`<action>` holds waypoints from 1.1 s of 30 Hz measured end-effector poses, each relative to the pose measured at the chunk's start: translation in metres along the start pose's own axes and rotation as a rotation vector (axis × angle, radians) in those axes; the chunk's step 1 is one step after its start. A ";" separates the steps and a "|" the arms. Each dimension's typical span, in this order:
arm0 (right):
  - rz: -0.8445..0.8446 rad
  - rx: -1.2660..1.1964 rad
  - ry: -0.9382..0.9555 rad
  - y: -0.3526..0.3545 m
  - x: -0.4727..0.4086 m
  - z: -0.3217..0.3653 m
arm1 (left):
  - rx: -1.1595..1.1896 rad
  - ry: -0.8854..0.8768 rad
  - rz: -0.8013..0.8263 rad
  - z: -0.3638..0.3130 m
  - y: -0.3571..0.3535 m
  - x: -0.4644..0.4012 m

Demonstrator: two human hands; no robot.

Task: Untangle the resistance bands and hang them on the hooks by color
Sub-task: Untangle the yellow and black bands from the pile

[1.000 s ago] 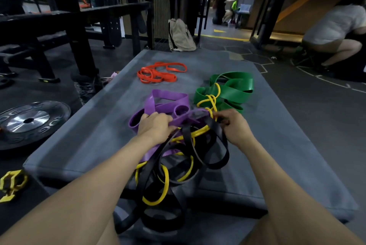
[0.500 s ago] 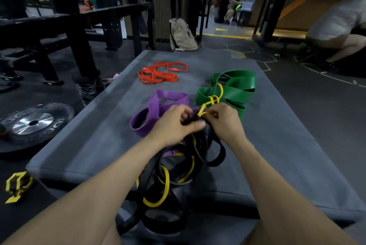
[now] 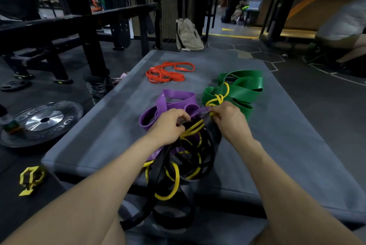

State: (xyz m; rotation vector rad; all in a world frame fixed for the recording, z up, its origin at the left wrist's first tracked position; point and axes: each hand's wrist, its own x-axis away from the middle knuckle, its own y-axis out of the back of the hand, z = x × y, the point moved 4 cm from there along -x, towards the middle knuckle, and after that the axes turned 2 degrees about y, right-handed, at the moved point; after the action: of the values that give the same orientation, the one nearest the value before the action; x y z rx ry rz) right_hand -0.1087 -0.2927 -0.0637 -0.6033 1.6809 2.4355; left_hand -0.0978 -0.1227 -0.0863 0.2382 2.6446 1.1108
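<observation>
Both hands have drawn slightly apart again since half a second ago, when they met over the knot, and the purple strand now shows stretched between them.

Largest in view is the grey mat [image 3: 277, 145], its long axis running away from the person toward the tan backpack [image 3: 188, 36] propped at its far end. On the floor to the left lies a black weight plate [image 3: 42, 122] with a shiny hub, and nearer, a small yellow clip [image 3: 30, 179].

On the mat, the tangle of resistance bands sits at the near edge, between the forearms. The black bands [image 3: 164, 195] are wide loops spilling over the mat's near edge and hanging down toward the person. The yellow band [image 3: 170, 185] is thin, threading through the black loops, then running up and away to a knot lying on the green bands [image 3: 241, 88]. The green bands are a broad folded heap at right of centre, their folds running mostly across the mat. The purple band [image 3: 174, 100] lies just left of them, folded, with one strand leading into the tangle. The orange bands [image 3: 168, 73] lie apart, farther off, stretched across the mat.

The left hand [image 3: 170, 126] is clenched on a black strand at the top of the tangle. The right hand [image 3: 229, 120] pinches the yellow band beside the purple strand, fingers curled.
</observation>
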 end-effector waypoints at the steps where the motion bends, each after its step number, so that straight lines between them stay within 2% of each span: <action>1: -0.046 -0.005 -0.037 0.003 0.001 -0.004 | -0.024 0.013 -0.032 0.002 0.003 0.000; 5: -0.199 -0.045 -0.218 0.013 0.000 -0.018 | -0.122 0.010 -0.194 0.000 0.025 0.004; 8: -0.231 -0.019 -0.319 0.020 0.001 -0.026 | -0.167 0.027 -0.262 0.005 0.039 0.004; 13: -0.067 -0.021 -0.292 0.006 0.005 -0.023 | -0.179 0.113 -0.072 0.024 0.032 0.006; 17: -0.033 -0.045 -0.147 0.003 0.005 -0.007 | -0.057 0.188 -0.029 0.024 0.037 0.017; 19: -0.061 -0.086 -0.137 0.008 0.006 0.001 | -0.009 0.229 0.011 0.021 0.042 0.027; 21: -0.139 -0.174 -0.130 0.018 0.010 0.012 | -0.057 0.249 0.095 0.023 0.045 0.039; 24: -0.221 -0.274 0.066 0.031 0.019 0.038 | -0.172 0.284 0.326 0.032 0.046 0.060; 26: -0.096 -0.267 0.196 0.024 0.027 0.055 | -0.277 0.265 0.379 0.036 0.044 0.071; 28: 0.097 -0.188 0.280 0.007 0.034 0.067 | -0.395 0.226 0.328 0.039 0.041 0.075; 31: 0.379 0.121 0.296 -0.023 0.040 0.070 | -0.454 0.197 0.236 0.043 0.039 0.078; 33: 0.421 0.317 0.256 -0.030 0.040 0.067 | -0.480 0.181 0.164 0.041 0.044 0.079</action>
State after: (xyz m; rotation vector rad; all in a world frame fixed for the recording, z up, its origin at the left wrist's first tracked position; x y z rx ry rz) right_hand -0.1523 -0.2245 -0.0852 -0.5826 2.4577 2.3336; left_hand -0.1589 -0.0449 -0.0964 0.2689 2.4373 1.8536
